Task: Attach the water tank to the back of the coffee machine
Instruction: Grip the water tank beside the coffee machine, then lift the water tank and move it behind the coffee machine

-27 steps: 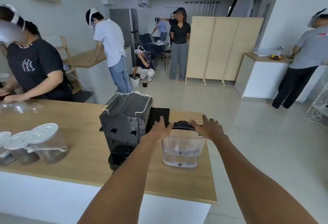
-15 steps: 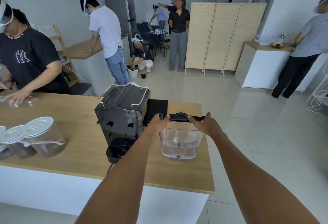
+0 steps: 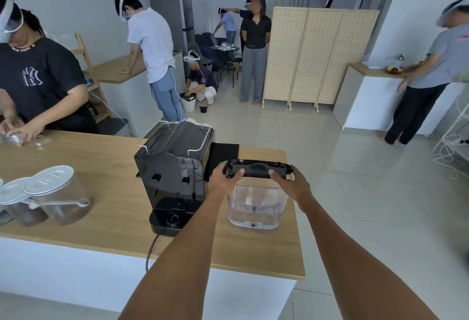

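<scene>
A clear plastic water tank (image 3: 255,205) with a black lid (image 3: 258,168) stands on the wooden counter (image 3: 106,167), right of the black coffee machine (image 3: 172,175). The machine's back faces me, with its empty tank base (image 3: 172,218) at the bottom. My left hand (image 3: 224,180) grips the tank's upper left edge, thumb on the lid. My right hand (image 3: 291,186) grips the upper right edge, thumb on the lid. The tank is apart from the machine.
Lidded clear jars (image 3: 55,200) with a scoop sit at the counter's left. A black mat (image 3: 223,154) lies behind the tank. The machine's cord (image 3: 152,248) hangs over the front edge. A person in a black shirt (image 3: 38,83) works across the counter; others stand farther back.
Both hands have closed around the tank's top, thumbs now over the lid. The lid looks tilted up toward me. The camera has dipped slightly.
</scene>
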The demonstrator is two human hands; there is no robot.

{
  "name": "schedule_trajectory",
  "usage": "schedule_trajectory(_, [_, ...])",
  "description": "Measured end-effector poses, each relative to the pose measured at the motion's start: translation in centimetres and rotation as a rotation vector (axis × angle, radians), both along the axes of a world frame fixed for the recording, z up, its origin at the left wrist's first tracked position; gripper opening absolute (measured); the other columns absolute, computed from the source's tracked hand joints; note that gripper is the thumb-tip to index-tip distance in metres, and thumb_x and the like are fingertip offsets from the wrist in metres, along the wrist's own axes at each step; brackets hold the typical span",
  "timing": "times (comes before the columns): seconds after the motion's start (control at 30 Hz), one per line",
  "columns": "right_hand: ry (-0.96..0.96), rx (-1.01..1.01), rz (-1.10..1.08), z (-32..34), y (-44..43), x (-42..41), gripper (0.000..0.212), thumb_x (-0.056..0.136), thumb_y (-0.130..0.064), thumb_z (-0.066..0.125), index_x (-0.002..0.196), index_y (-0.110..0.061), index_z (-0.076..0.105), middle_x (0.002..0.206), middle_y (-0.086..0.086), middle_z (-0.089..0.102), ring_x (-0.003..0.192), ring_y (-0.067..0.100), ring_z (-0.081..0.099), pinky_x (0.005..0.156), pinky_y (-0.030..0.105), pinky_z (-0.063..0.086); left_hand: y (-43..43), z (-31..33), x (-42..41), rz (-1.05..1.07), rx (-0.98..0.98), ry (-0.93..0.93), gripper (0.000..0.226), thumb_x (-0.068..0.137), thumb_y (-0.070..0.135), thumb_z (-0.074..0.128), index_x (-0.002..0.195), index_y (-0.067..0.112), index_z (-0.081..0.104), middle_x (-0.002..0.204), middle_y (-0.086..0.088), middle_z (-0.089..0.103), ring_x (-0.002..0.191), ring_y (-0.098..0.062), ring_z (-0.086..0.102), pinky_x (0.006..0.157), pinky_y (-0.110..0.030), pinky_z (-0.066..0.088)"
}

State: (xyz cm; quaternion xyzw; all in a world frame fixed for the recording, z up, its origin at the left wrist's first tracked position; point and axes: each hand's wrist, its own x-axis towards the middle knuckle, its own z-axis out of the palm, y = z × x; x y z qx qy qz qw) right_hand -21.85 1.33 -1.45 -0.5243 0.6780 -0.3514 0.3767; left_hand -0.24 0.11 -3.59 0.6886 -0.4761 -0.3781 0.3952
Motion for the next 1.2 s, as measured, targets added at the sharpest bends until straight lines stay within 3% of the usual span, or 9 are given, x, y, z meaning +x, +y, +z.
schedule_trajectory(0.13, [-0.075, -0.118, -0.044, -0.5, 0.4, 0.0, 0.069, 0.081, -0.046, 0.081, 0.142, -0.027, 0.055, 0.125, -0.006, 0.062, 0.123, 0.021, 0.059, 0.103, 0.031, 0.044, 1.1, 0.9, -0.4, 0.031, -0.066, 0.018, 0.075, 0.080, 0.046, 0.082, 0.144, 0.022, 0.052, 0.126, -0.004, 0.070, 0.108, -0.023, 0.068, 0.099, -0.043, 0.054])
schedule_trajectory(0.37, [-0.125, -0.202, -0.118, -1.1, 0.5, 0.1, 0.070, 0.075, -0.040, 0.088, 0.137, -0.028, 0.057, 0.114, -0.003, 0.067, 0.109, 0.020, 0.060, 0.097, 0.032, 0.048, 1.3, 1.3, -0.5, 0.006, -0.096, -0.143, 0.060, 0.082, 0.048, 0.079, 0.123, 0.013, 0.051, 0.103, -0.013, 0.072, 0.097, -0.031, 0.070, 0.080, -0.039, 0.056])
schedule_trajectory(0.53, [-0.109, -0.253, -0.138, -0.7, 0.7, 0.4, 0.063, 0.076, -0.029, 0.089, 0.128, -0.016, 0.056, 0.101, 0.001, 0.063, 0.096, 0.019, 0.054, 0.084, 0.026, 0.041, 1.0, 1.9, -0.3, -0.093, -0.073, -0.265, 0.058, 0.092, 0.044, 0.069, 0.120, 0.001, 0.042, 0.109, -0.024, 0.066, 0.102, -0.039, 0.066, 0.072, -0.038, 0.046])
schedule_trajectory(0.67, [-0.121, -0.256, -0.123, -0.6, 1.1, 0.9, 0.062, 0.076, -0.040, 0.088, 0.123, -0.018, 0.054, 0.100, 0.002, 0.067, 0.093, 0.019, 0.061, 0.081, 0.027, 0.044, 1.1, 2.0, -0.1, -0.131, -0.037, -0.175, 0.065, 0.089, 0.058, 0.065, 0.117, 0.004, 0.040, 0.107, -0.014, 0.063, 0.097, -0.028, 0.065, 0.076, -0.036, 0.051])
schedule_trajectory(0.73, [-0.162, -0.243, -0.136, -0.4, 1.4, 1.4, 0.058, 0.082, -0.052, 0.078, 0.126, -0.022, 0.054, 0.106, -0.001, 0.067, 0.100, 0.019, 0.061, 0.086, 0.027, 0.043, 1.2, 2.3, 0.1, -0.125, -0.033, -0.096, 0.071, 0.090, 0.070, 0.049, 0.118, 0.006, 0.041, 0.102, -0.009, 0.063, 0.091, -0.023, 0.063, 0.087, -0.041, 0.056])
schedule_trajectory(0.87, [-0.206, -0.275, -0.169, -0.3, 1.5, 2.1, 0.039, 0.096, -0.054, 0.058, 0.123, -0.027, 0.063, 0.103, -0.008, 0.066, 0.104, 0.018, 0.061, 0.090, 0.027, 0.041, 1.1, 2.8, 0.0, -0.103, 0.018, -0.052, 0.071, 0.102, 0.063, 0.021, 0.149, 0.013, 0.038, 0.134, -0.015, 0.059, 0.125, -0.032, 0.055, 0.109, -0.046, 0.041])
schedule_trajectory(1.0, [-0.192, -0.318, -0.266, -1.1, 1.0, 1.6, 0.039, 0.092, -0.063, 0.056, 0.109, -0.032, 0.073, 0.100, -0.003, 0.076, 0.101, 0.023, 0.070, 0.093, 0.035, 0.053, 0.9, 2.7, 0.0, -0.066, 0.030, -0.046, 0.073, 0.102, 0.064, 0.015, 0.137, 0.015, 0.056, 0.129, -0.014, 0.064, 0.122, -0.032, 0.057, 0.108, -0.048, 0.042])
schedule_trajectory(1.13, [-0.115, -0.325, -0.288, -0.9, 1.0, 0.9, 0.048, 0.090, -0.067, 0.053, 0.102, -0.029, 0.078, 0.082, 0.001, 0.077, 0.088, 0.019, 0.070, 0.088, 0.036, 0.056, 0.5, 1.8, 0.1, -0.008, 0.024, -0.027, 0.085, 0.095, 0.074, 0.018, 0.128, 0.007, 0.058, 0.128, -0.018, 0.066, 0.118, -0.036, 0.060, 0.106, -0.054, 0.045])
schedule_trajectory(1.2, [-0.029, -0.326, -0.309, -0.9, 0.8, 0.5, 0.053, 0.089, -0.070, 0.053, 0.101, -0.025, 0.079, 0.097, 0.005, 0.079, 0.103, 0.022, 0.070, 0.090, 0.037, 0.055, 0.6, 1.9, -0.2, 0.009, -0.006, -0.034, 0.081, 0.096, 0.072, 0.022, 0.127, 0.008, 0.061, 0.123, -0.017, 0.068, 0.115, -0.035, 0.062, 0.105, -0.052, 0.046])
